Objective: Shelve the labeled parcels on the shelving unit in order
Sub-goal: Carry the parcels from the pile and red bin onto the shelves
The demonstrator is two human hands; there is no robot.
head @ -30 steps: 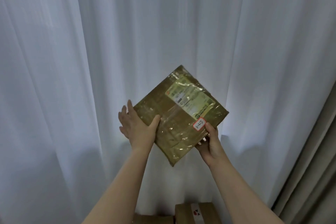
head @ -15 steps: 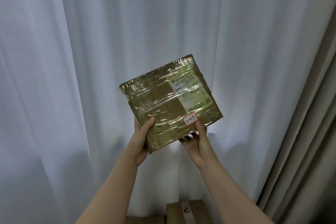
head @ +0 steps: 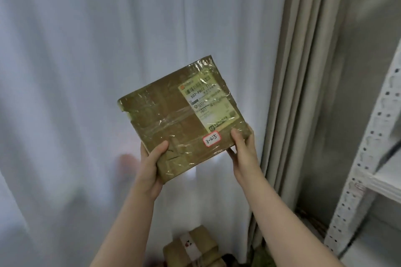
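- One parcel [head: 173,119], brown and wrapped in clear film, is held up before the white curtain [head: 86,71], left of the white shelving unit [head: 368,158].
- Two grips hold it. The left grip [head: 152,165] pinches the lower left corner, thumb on the front. The right grip [head: 243,149] clasps the lower right edge the same way.
- It carries two labels. The printed label [head: 209,104] reads "507-P802" and "P802". The red-bordered sticker [head: 211,139] is handwritten "3-2-5".
- Brown floor parcels [head: 195,247] lie below; I cannot tell how many.
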